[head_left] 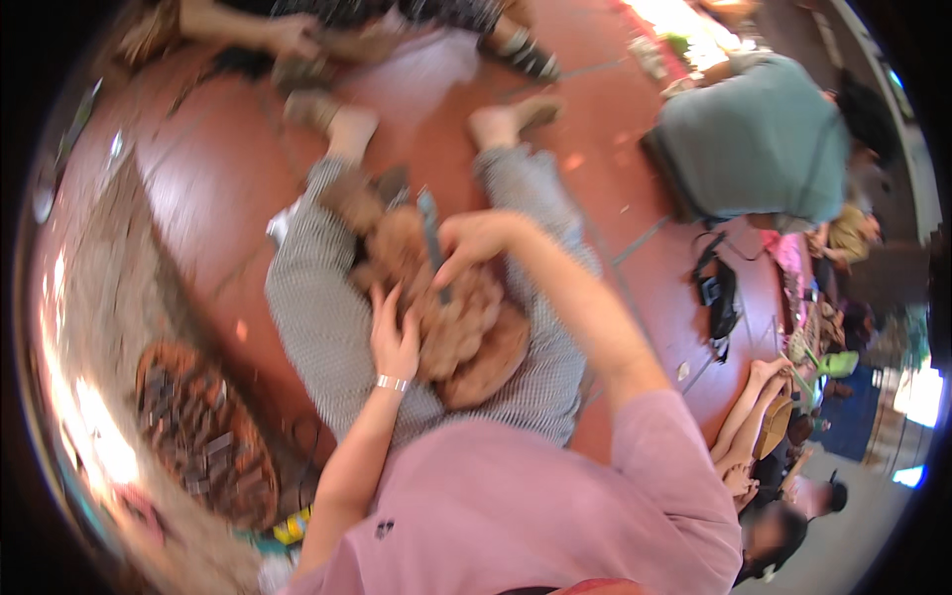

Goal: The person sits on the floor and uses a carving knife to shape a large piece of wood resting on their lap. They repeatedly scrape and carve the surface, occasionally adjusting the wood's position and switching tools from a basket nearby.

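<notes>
A brown carving (461, 327), with rounded lumpy forms that look like carved wood, rests in my lap between my legs. My right hand (471, 243) is closed round a flat, narrow blue-grey hand tool (429, 228). The tool stands nearly upright, its lower end at the carving's upper surface; motion blur hides whether it touches and its exact kind. My left hand (395, 342), wearing a silver bracelet (393, 383) at the wrist, lies against the carving's left side with its fingers apart.
On the left, a round tray (268, 486) of several dark metal pieces lies beside a wooden plank (119, 258). Another person's hand (293, 38) is at the top. A person in a teal top (759, 139) bends over at upper right. A black bag (716, 293) lies on the red tiled floor (635, 169).
</notes>
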Demonstrator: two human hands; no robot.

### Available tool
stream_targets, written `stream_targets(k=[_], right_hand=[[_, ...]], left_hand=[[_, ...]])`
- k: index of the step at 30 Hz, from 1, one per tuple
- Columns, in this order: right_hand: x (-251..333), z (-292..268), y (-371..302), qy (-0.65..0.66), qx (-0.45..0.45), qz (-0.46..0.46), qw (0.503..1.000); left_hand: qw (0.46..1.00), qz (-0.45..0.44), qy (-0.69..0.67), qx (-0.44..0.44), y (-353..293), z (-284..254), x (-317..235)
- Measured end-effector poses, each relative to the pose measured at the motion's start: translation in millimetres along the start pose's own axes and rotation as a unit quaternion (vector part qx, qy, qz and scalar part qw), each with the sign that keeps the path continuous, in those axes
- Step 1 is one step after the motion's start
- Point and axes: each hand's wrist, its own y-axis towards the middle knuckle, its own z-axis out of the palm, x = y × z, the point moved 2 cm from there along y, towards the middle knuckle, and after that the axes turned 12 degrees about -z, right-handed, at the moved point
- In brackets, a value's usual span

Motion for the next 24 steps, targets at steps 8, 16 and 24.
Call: stream_targets(k=[8,16,24], right_hand=[[-13,-5,12,0.207,0.023,-0.027,0.978],[-17,-15,45,0.222,0.079,0.049,0.971],[4,-16,51,0.1,0.132,0.053,0.985]], left_hand=[[0.999,-0.017,-0.03,0.023,4,6,1],[0.999,-0.03,-0.03,0.033,6,4,2],[0.999,-0.023,-0.024,0.026,3,2,1]])
